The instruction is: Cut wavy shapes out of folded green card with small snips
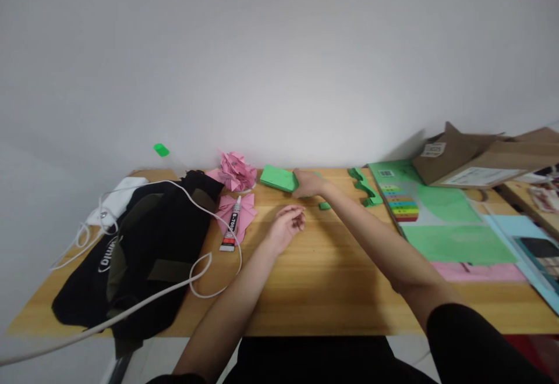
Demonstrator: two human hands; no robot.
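My right hand (308,183) reaches to the back of the table and grips the right end of a stack of green paper (278,178); its fingertips are partly hidden. Below it, my left hand (287,228) rests near the wood with its fingers loosely curled, and I see nothing in it. Close to my right wrist lies a small green paper piece (324,205). Farther right, a wavy green paper strip (365,188) lies on the table. On the left are a crumpled pink paper flower (236,171) and a glue tube (231,224) on pink paper pieces (247,212).
A black bag (148,256) covers the table's left part, with a white cable (148,301) looping across it. At right lie green paper sheets (458,243), a pink sheet (484,272) and an opened cardboard box (484,157). The wall (279,70) stands behind.
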